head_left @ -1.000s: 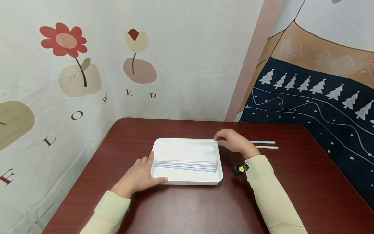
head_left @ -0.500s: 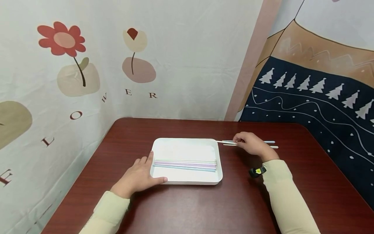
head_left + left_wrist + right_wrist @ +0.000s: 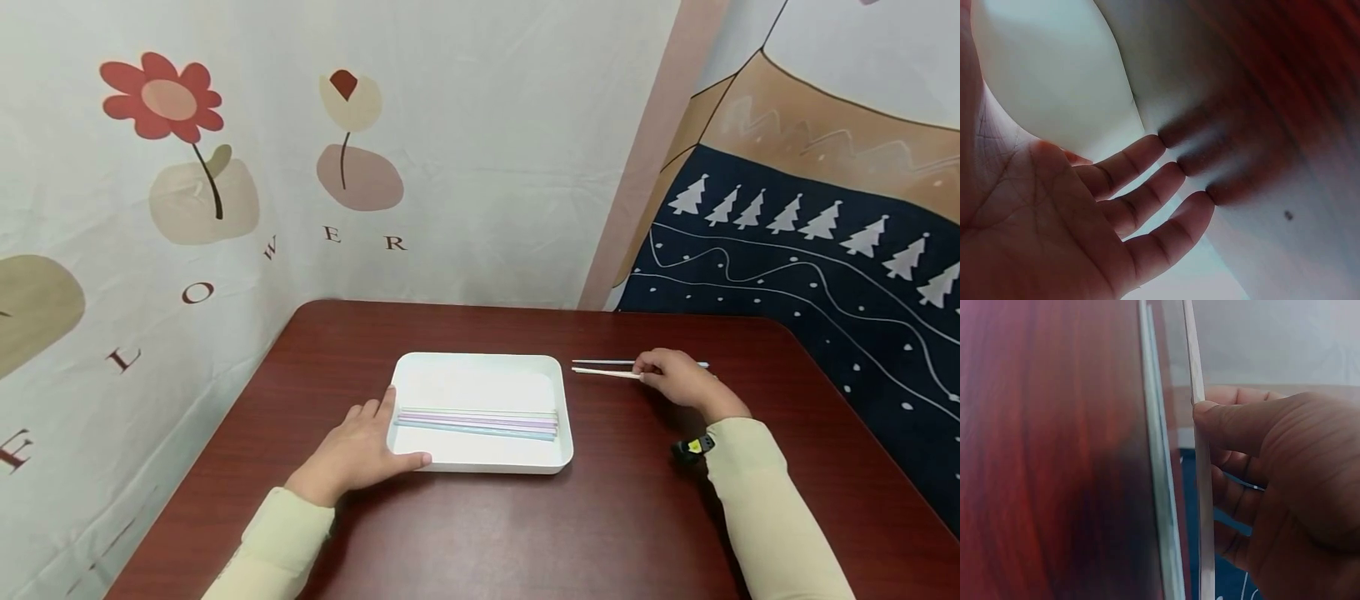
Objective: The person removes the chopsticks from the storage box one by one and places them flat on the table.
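My right hand [image 3: 682,385] pinches a long, thin cream-coloured stick [image 3: 1206,506] between thumb and fingers, over the table right of the tray. Close beside it, pale bluish and greenish sticks [image 3: 1160,469] lie side by side on the table. My left hand [image 3: 356,454] rests at the near left corner of a white tray [image 3: 480,379], thumb on the near rim, forefinger along the left side. Its other fingertips [image 3: 1197,203] touch the tabletop. Inside the tray lies a row of several similar sticks [image 3: 480,422] in pale green, purple and blue.
The dark red-brown table [image 3: 480,533] has rounded far corners. Behind it hangs a white cloth [image 3: 487,167] printed with flowers and letters. A dark blue cloth [image 3: 795,283] with white trees hangs at the right.
My right hand has moved right from the tray's far right corner, drawing the cream-coloured stick out of the tray and over beside the other loose sticks. My left hand stays in place.
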### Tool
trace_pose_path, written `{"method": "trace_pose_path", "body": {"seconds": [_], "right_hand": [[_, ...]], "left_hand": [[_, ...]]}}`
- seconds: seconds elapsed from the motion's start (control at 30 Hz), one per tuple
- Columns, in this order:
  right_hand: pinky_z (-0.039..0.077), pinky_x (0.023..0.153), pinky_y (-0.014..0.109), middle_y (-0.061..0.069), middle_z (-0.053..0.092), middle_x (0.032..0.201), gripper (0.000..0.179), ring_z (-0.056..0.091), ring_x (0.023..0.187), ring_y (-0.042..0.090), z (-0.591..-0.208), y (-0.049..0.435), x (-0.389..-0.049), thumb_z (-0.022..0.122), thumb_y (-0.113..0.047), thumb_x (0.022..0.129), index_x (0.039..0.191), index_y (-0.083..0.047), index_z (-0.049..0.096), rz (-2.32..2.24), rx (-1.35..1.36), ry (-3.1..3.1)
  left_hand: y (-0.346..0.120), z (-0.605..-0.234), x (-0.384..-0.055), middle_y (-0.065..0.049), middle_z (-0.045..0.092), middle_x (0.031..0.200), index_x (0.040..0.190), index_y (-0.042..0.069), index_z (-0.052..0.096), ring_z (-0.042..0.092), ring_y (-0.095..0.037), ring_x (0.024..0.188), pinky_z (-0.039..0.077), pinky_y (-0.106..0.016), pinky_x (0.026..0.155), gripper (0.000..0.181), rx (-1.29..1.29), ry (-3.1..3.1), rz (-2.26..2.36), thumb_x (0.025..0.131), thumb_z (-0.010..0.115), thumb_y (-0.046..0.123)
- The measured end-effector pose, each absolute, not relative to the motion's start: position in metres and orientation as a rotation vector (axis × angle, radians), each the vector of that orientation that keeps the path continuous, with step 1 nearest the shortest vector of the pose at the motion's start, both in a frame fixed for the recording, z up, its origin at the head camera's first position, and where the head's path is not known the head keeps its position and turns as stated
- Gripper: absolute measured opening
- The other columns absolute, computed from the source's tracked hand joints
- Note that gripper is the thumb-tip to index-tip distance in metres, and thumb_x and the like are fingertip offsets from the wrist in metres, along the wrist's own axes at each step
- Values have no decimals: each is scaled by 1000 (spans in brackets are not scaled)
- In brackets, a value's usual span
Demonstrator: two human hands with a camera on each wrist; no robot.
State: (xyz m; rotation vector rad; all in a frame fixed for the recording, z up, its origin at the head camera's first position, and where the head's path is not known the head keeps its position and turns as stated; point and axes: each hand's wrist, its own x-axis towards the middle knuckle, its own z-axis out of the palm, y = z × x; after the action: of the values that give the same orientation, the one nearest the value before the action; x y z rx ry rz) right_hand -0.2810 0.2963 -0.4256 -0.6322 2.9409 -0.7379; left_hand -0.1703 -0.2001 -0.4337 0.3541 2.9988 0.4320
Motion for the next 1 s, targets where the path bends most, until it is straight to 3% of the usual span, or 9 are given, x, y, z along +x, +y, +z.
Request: {"method": "trace_pose_path", "body": {"seconds": [0.33, 1.0], "right_hand": [[46, 78, 45, 3, 62, 88, 16, 53, 83, 24, -436, 306, -282, 61, 3, 93, 91, -11, 68, -691, -645, 2952], [42, 71, 39, 0, 55, 78, 15, 50, 74, 19, -442, 304, -283, 62, 2, 93, 88, -12, 66, -656, -628, 2932]], "left_hand": [[-200, -434, -171, -26, 46, 139, 154, -8, 18, 43, -47, 126, 42, -53, 99, 129, 350, 2997, 423, 73, 59, 83], [-199, -434, -171, -28, 46, 140, 154, -8, 20, 42, -48, 127, 40, -54, 100, 128, 349, 2995, 428, 73, 60, 83]]}}
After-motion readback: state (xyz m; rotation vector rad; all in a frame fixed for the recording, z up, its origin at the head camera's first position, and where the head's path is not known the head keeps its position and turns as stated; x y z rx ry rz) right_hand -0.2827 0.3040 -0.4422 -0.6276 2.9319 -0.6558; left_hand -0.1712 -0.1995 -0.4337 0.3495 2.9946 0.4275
